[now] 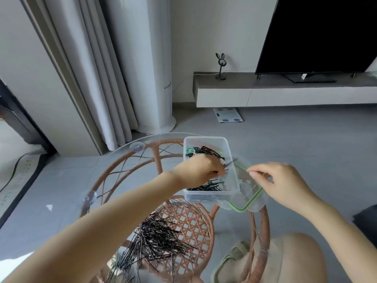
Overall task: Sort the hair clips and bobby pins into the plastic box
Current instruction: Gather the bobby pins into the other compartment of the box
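head cam | worn on head | faces forward-down | close over table (pixel 126 152)

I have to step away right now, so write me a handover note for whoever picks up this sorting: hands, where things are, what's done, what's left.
Left hand: reaching into the box, gripping dark pieces; clip or pins, cannot tell.
Right hand: pinching the rim of the lid, which sits against the box's right side.
Done: clips lie at the box's far end, some pins at its near end.
Left: a big pile of pins is on the glass table, nearer the person.
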`<state>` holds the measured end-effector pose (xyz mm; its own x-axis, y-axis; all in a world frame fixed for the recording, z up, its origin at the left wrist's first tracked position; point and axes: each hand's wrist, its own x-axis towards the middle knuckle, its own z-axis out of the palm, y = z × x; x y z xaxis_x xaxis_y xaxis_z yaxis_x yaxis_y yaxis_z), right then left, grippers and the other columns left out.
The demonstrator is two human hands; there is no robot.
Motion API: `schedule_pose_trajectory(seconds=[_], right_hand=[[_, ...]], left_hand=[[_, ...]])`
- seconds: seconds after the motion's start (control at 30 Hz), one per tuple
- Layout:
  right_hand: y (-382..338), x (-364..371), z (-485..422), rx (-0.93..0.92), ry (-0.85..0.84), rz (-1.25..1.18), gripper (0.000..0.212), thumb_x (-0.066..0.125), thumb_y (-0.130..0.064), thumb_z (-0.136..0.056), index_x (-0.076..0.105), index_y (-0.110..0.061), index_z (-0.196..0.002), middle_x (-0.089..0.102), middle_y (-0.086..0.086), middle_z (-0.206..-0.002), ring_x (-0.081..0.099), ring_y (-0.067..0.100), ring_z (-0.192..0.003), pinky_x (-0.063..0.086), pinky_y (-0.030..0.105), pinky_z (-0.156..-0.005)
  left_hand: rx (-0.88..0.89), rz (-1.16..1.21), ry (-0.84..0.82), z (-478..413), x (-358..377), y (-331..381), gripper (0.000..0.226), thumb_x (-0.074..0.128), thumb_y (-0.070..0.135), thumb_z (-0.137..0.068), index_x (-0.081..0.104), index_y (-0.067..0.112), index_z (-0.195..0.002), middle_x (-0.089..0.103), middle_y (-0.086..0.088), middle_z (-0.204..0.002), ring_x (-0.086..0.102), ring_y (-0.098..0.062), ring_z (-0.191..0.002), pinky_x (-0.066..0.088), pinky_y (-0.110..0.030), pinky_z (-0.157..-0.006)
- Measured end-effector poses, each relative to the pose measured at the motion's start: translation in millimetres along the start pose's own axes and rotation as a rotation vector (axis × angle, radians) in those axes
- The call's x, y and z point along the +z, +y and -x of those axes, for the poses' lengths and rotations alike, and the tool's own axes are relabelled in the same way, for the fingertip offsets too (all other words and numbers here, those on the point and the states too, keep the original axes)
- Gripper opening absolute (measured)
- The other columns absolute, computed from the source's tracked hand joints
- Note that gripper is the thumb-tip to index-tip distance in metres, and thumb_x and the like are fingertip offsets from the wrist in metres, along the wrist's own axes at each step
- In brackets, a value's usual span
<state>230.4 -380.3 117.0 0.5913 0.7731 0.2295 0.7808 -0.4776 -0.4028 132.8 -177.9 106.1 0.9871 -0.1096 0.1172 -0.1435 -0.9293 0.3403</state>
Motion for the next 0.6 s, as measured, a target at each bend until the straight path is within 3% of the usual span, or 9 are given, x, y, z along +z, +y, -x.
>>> schedule_pose_trajectory(seconds=[0.1,0.17,0.27,0.33,0.4,0.47,0.53,0.6], right_hand=[[3.7,0.5,5.5,-0.002,-0.028,0.023,0.014,0.061,-0.018,-0.085,0.073,-0.02,-0.091,0.073,-0.005,-0.088,0.065,0.016,-0.081,0.047,0.027,-0.072],[2.4,2.8,6.4,-0.009,-0.042,0.029,0.013,0.061,-0.019,-0.085,0.073,-0.022,-0.091,0.073,-0.004,-0.087,0.065,0.018,-0.08,0.049,0.029,-0.072],[-5.2,7.6,7.1,-0.057,-0.012,0.042,0.012,0.062,-0.019,-0.084,0.073,-0.021,-0.089,0.073,-0.004,-0.084,0.065,0.017,-0.077,0.048,0.027,-0.068],[-17.2,9.3,9.4,-0.11,0.019,0.018,0.012,0.062,-0.02,-0.084,0.073,-0.02,-0.089,0.072,-0.007,-0.084,0.061,0.007,-0.074,0.043,0.016,-0.067],[-32.3,11.9,15.6,-0.16,0.01,-0.042,0.02,0.055,-0.029,-0.085,0.073,-0.021,-0.089,0.072,-0.01,-0.084,0.056,-0.002,-0.074,0.039,0.005,-0.067],[-48.0,19.3,25.8,-0.193,-0.015,-0.118,0.031,0.047,-0.038,-0.084,0.072,-0.021,-0.089,0.072,-0.01,-0.081,0.055,-0.006,-0.077,0.04,0.006,-0.068],[-60.8,30.2,38.9,-0.164,-0.107,-0.154,0.035,0.048,-0.048,-0.081,0.069,-0.024,-0.095,0.068,-0.014,-0.082,0.051,-0.01,-0.069,0.039,0.009,-0.062],[-70.4,45.9,54.5,-0.104,-0.312,-0.067,0.049,0.053,-0.057,-0.077,0.057,-0.031,-0.118,0.055,-0.022,-0.097,0.044,-0.009,-0.069,0.034,0.013,-0.061]], left_hand=[[-0.087,-0.038,-0.241,0.1,13.0,-2.2,0.019,0.055,0.01,-0.088,0.069,0.013,-0.1,0.069,-0.004,-0.106,0.063,-0.02,-0.096,0.047,-0.024,-0.09],[-0.158,0.008,-0.279,1.1,10.8,-4.0,0.021,0.056,0.013,-0.088,0.068,0.015,-0.105,0.068,-0.001,-0.114,0.062,-0.017,-0.101,0.042,-0.017,-0.089],[-0.211,0.144,-0.227,6.9,-6.7,-6.0,0.019,0.061,0.017,-0.086,0.071,0.013,-0.102,0.07,-0.001,-0.111,0.065,-0.013,-0.098,0.049,-0.023,-0.092],[-0.253,0.211,-0.175,16.8,-18.4,-7.9,0.02,0.064,0.022,-0.084,0.071,0.012,-0.1,0.071,-0.001,-0.107,0.065,-0.01,-0.093,0.051,-0.024,-0.091],[-0.297,0.218,-0.127,29.5,-26.6,-11.2,0.024,0.064,0.028,-0.084,0.072,0.012,-0.1,0.072,-0.002,-0.104,0.066,-0.011,-0.091,0.052,-0.026,-0.09],[-0.331,0.195,-0.066,48.2,-32.7,-14.6,0.028,0.06,0.033,-0.085,0.072,0.013,-0.101,0.072,-0.002,-0.103,0.066,-0.015,-0.091,0.053,-0.032,-0.089],[-0.374,0.146,0.034,73.0,-35.7,-16.6,0.029,0.056,0.035,-0.087,0.071,0.015,-0.101,0.071,-0.001,-0.103,0.066,-0.015,-0.089,0.054,-0.035,-0.085],[-0.472,0.068,0.1,108.5,-32.9,-16.7,0.03,0.056,0.044,-0.084,0.068,0.022,-0.101,0.069,0.003,-0.101,0.063,-0.012,-0.086,0.055,-0.036,-0.082]])
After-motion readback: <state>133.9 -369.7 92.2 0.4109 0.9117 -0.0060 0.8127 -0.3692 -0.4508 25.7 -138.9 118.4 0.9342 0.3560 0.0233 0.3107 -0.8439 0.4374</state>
